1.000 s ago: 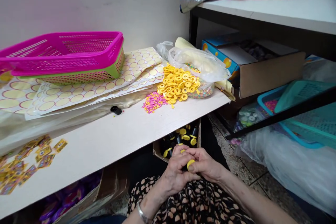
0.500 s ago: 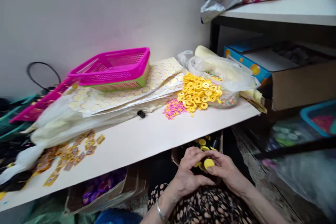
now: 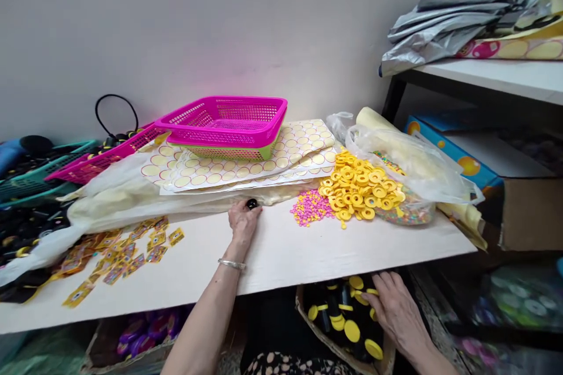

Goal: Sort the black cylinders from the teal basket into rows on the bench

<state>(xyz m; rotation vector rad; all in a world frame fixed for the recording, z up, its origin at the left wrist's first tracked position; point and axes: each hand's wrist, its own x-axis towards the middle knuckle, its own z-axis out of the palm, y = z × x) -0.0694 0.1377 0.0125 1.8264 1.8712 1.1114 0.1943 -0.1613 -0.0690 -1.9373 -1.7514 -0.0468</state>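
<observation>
The left hand (image 3: 244, 220) has its fingers closed on a small black cap (image 3: 252, 204) on the desk (image 3: 281, 246). Right of it lie pink-and-yellow beads (image 3: 311, 207). The right hand (image 3: 398, 307) reaches into the box (image 3: 323, 337) of yellow-capped black tubes (image 3: 352, 331); its grip, partly hidden, I cannot tell.

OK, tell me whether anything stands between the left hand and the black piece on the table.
Nothing visible does: the left hand has its fingers at the black piece, and the pink basket sits beyond.
</observation>
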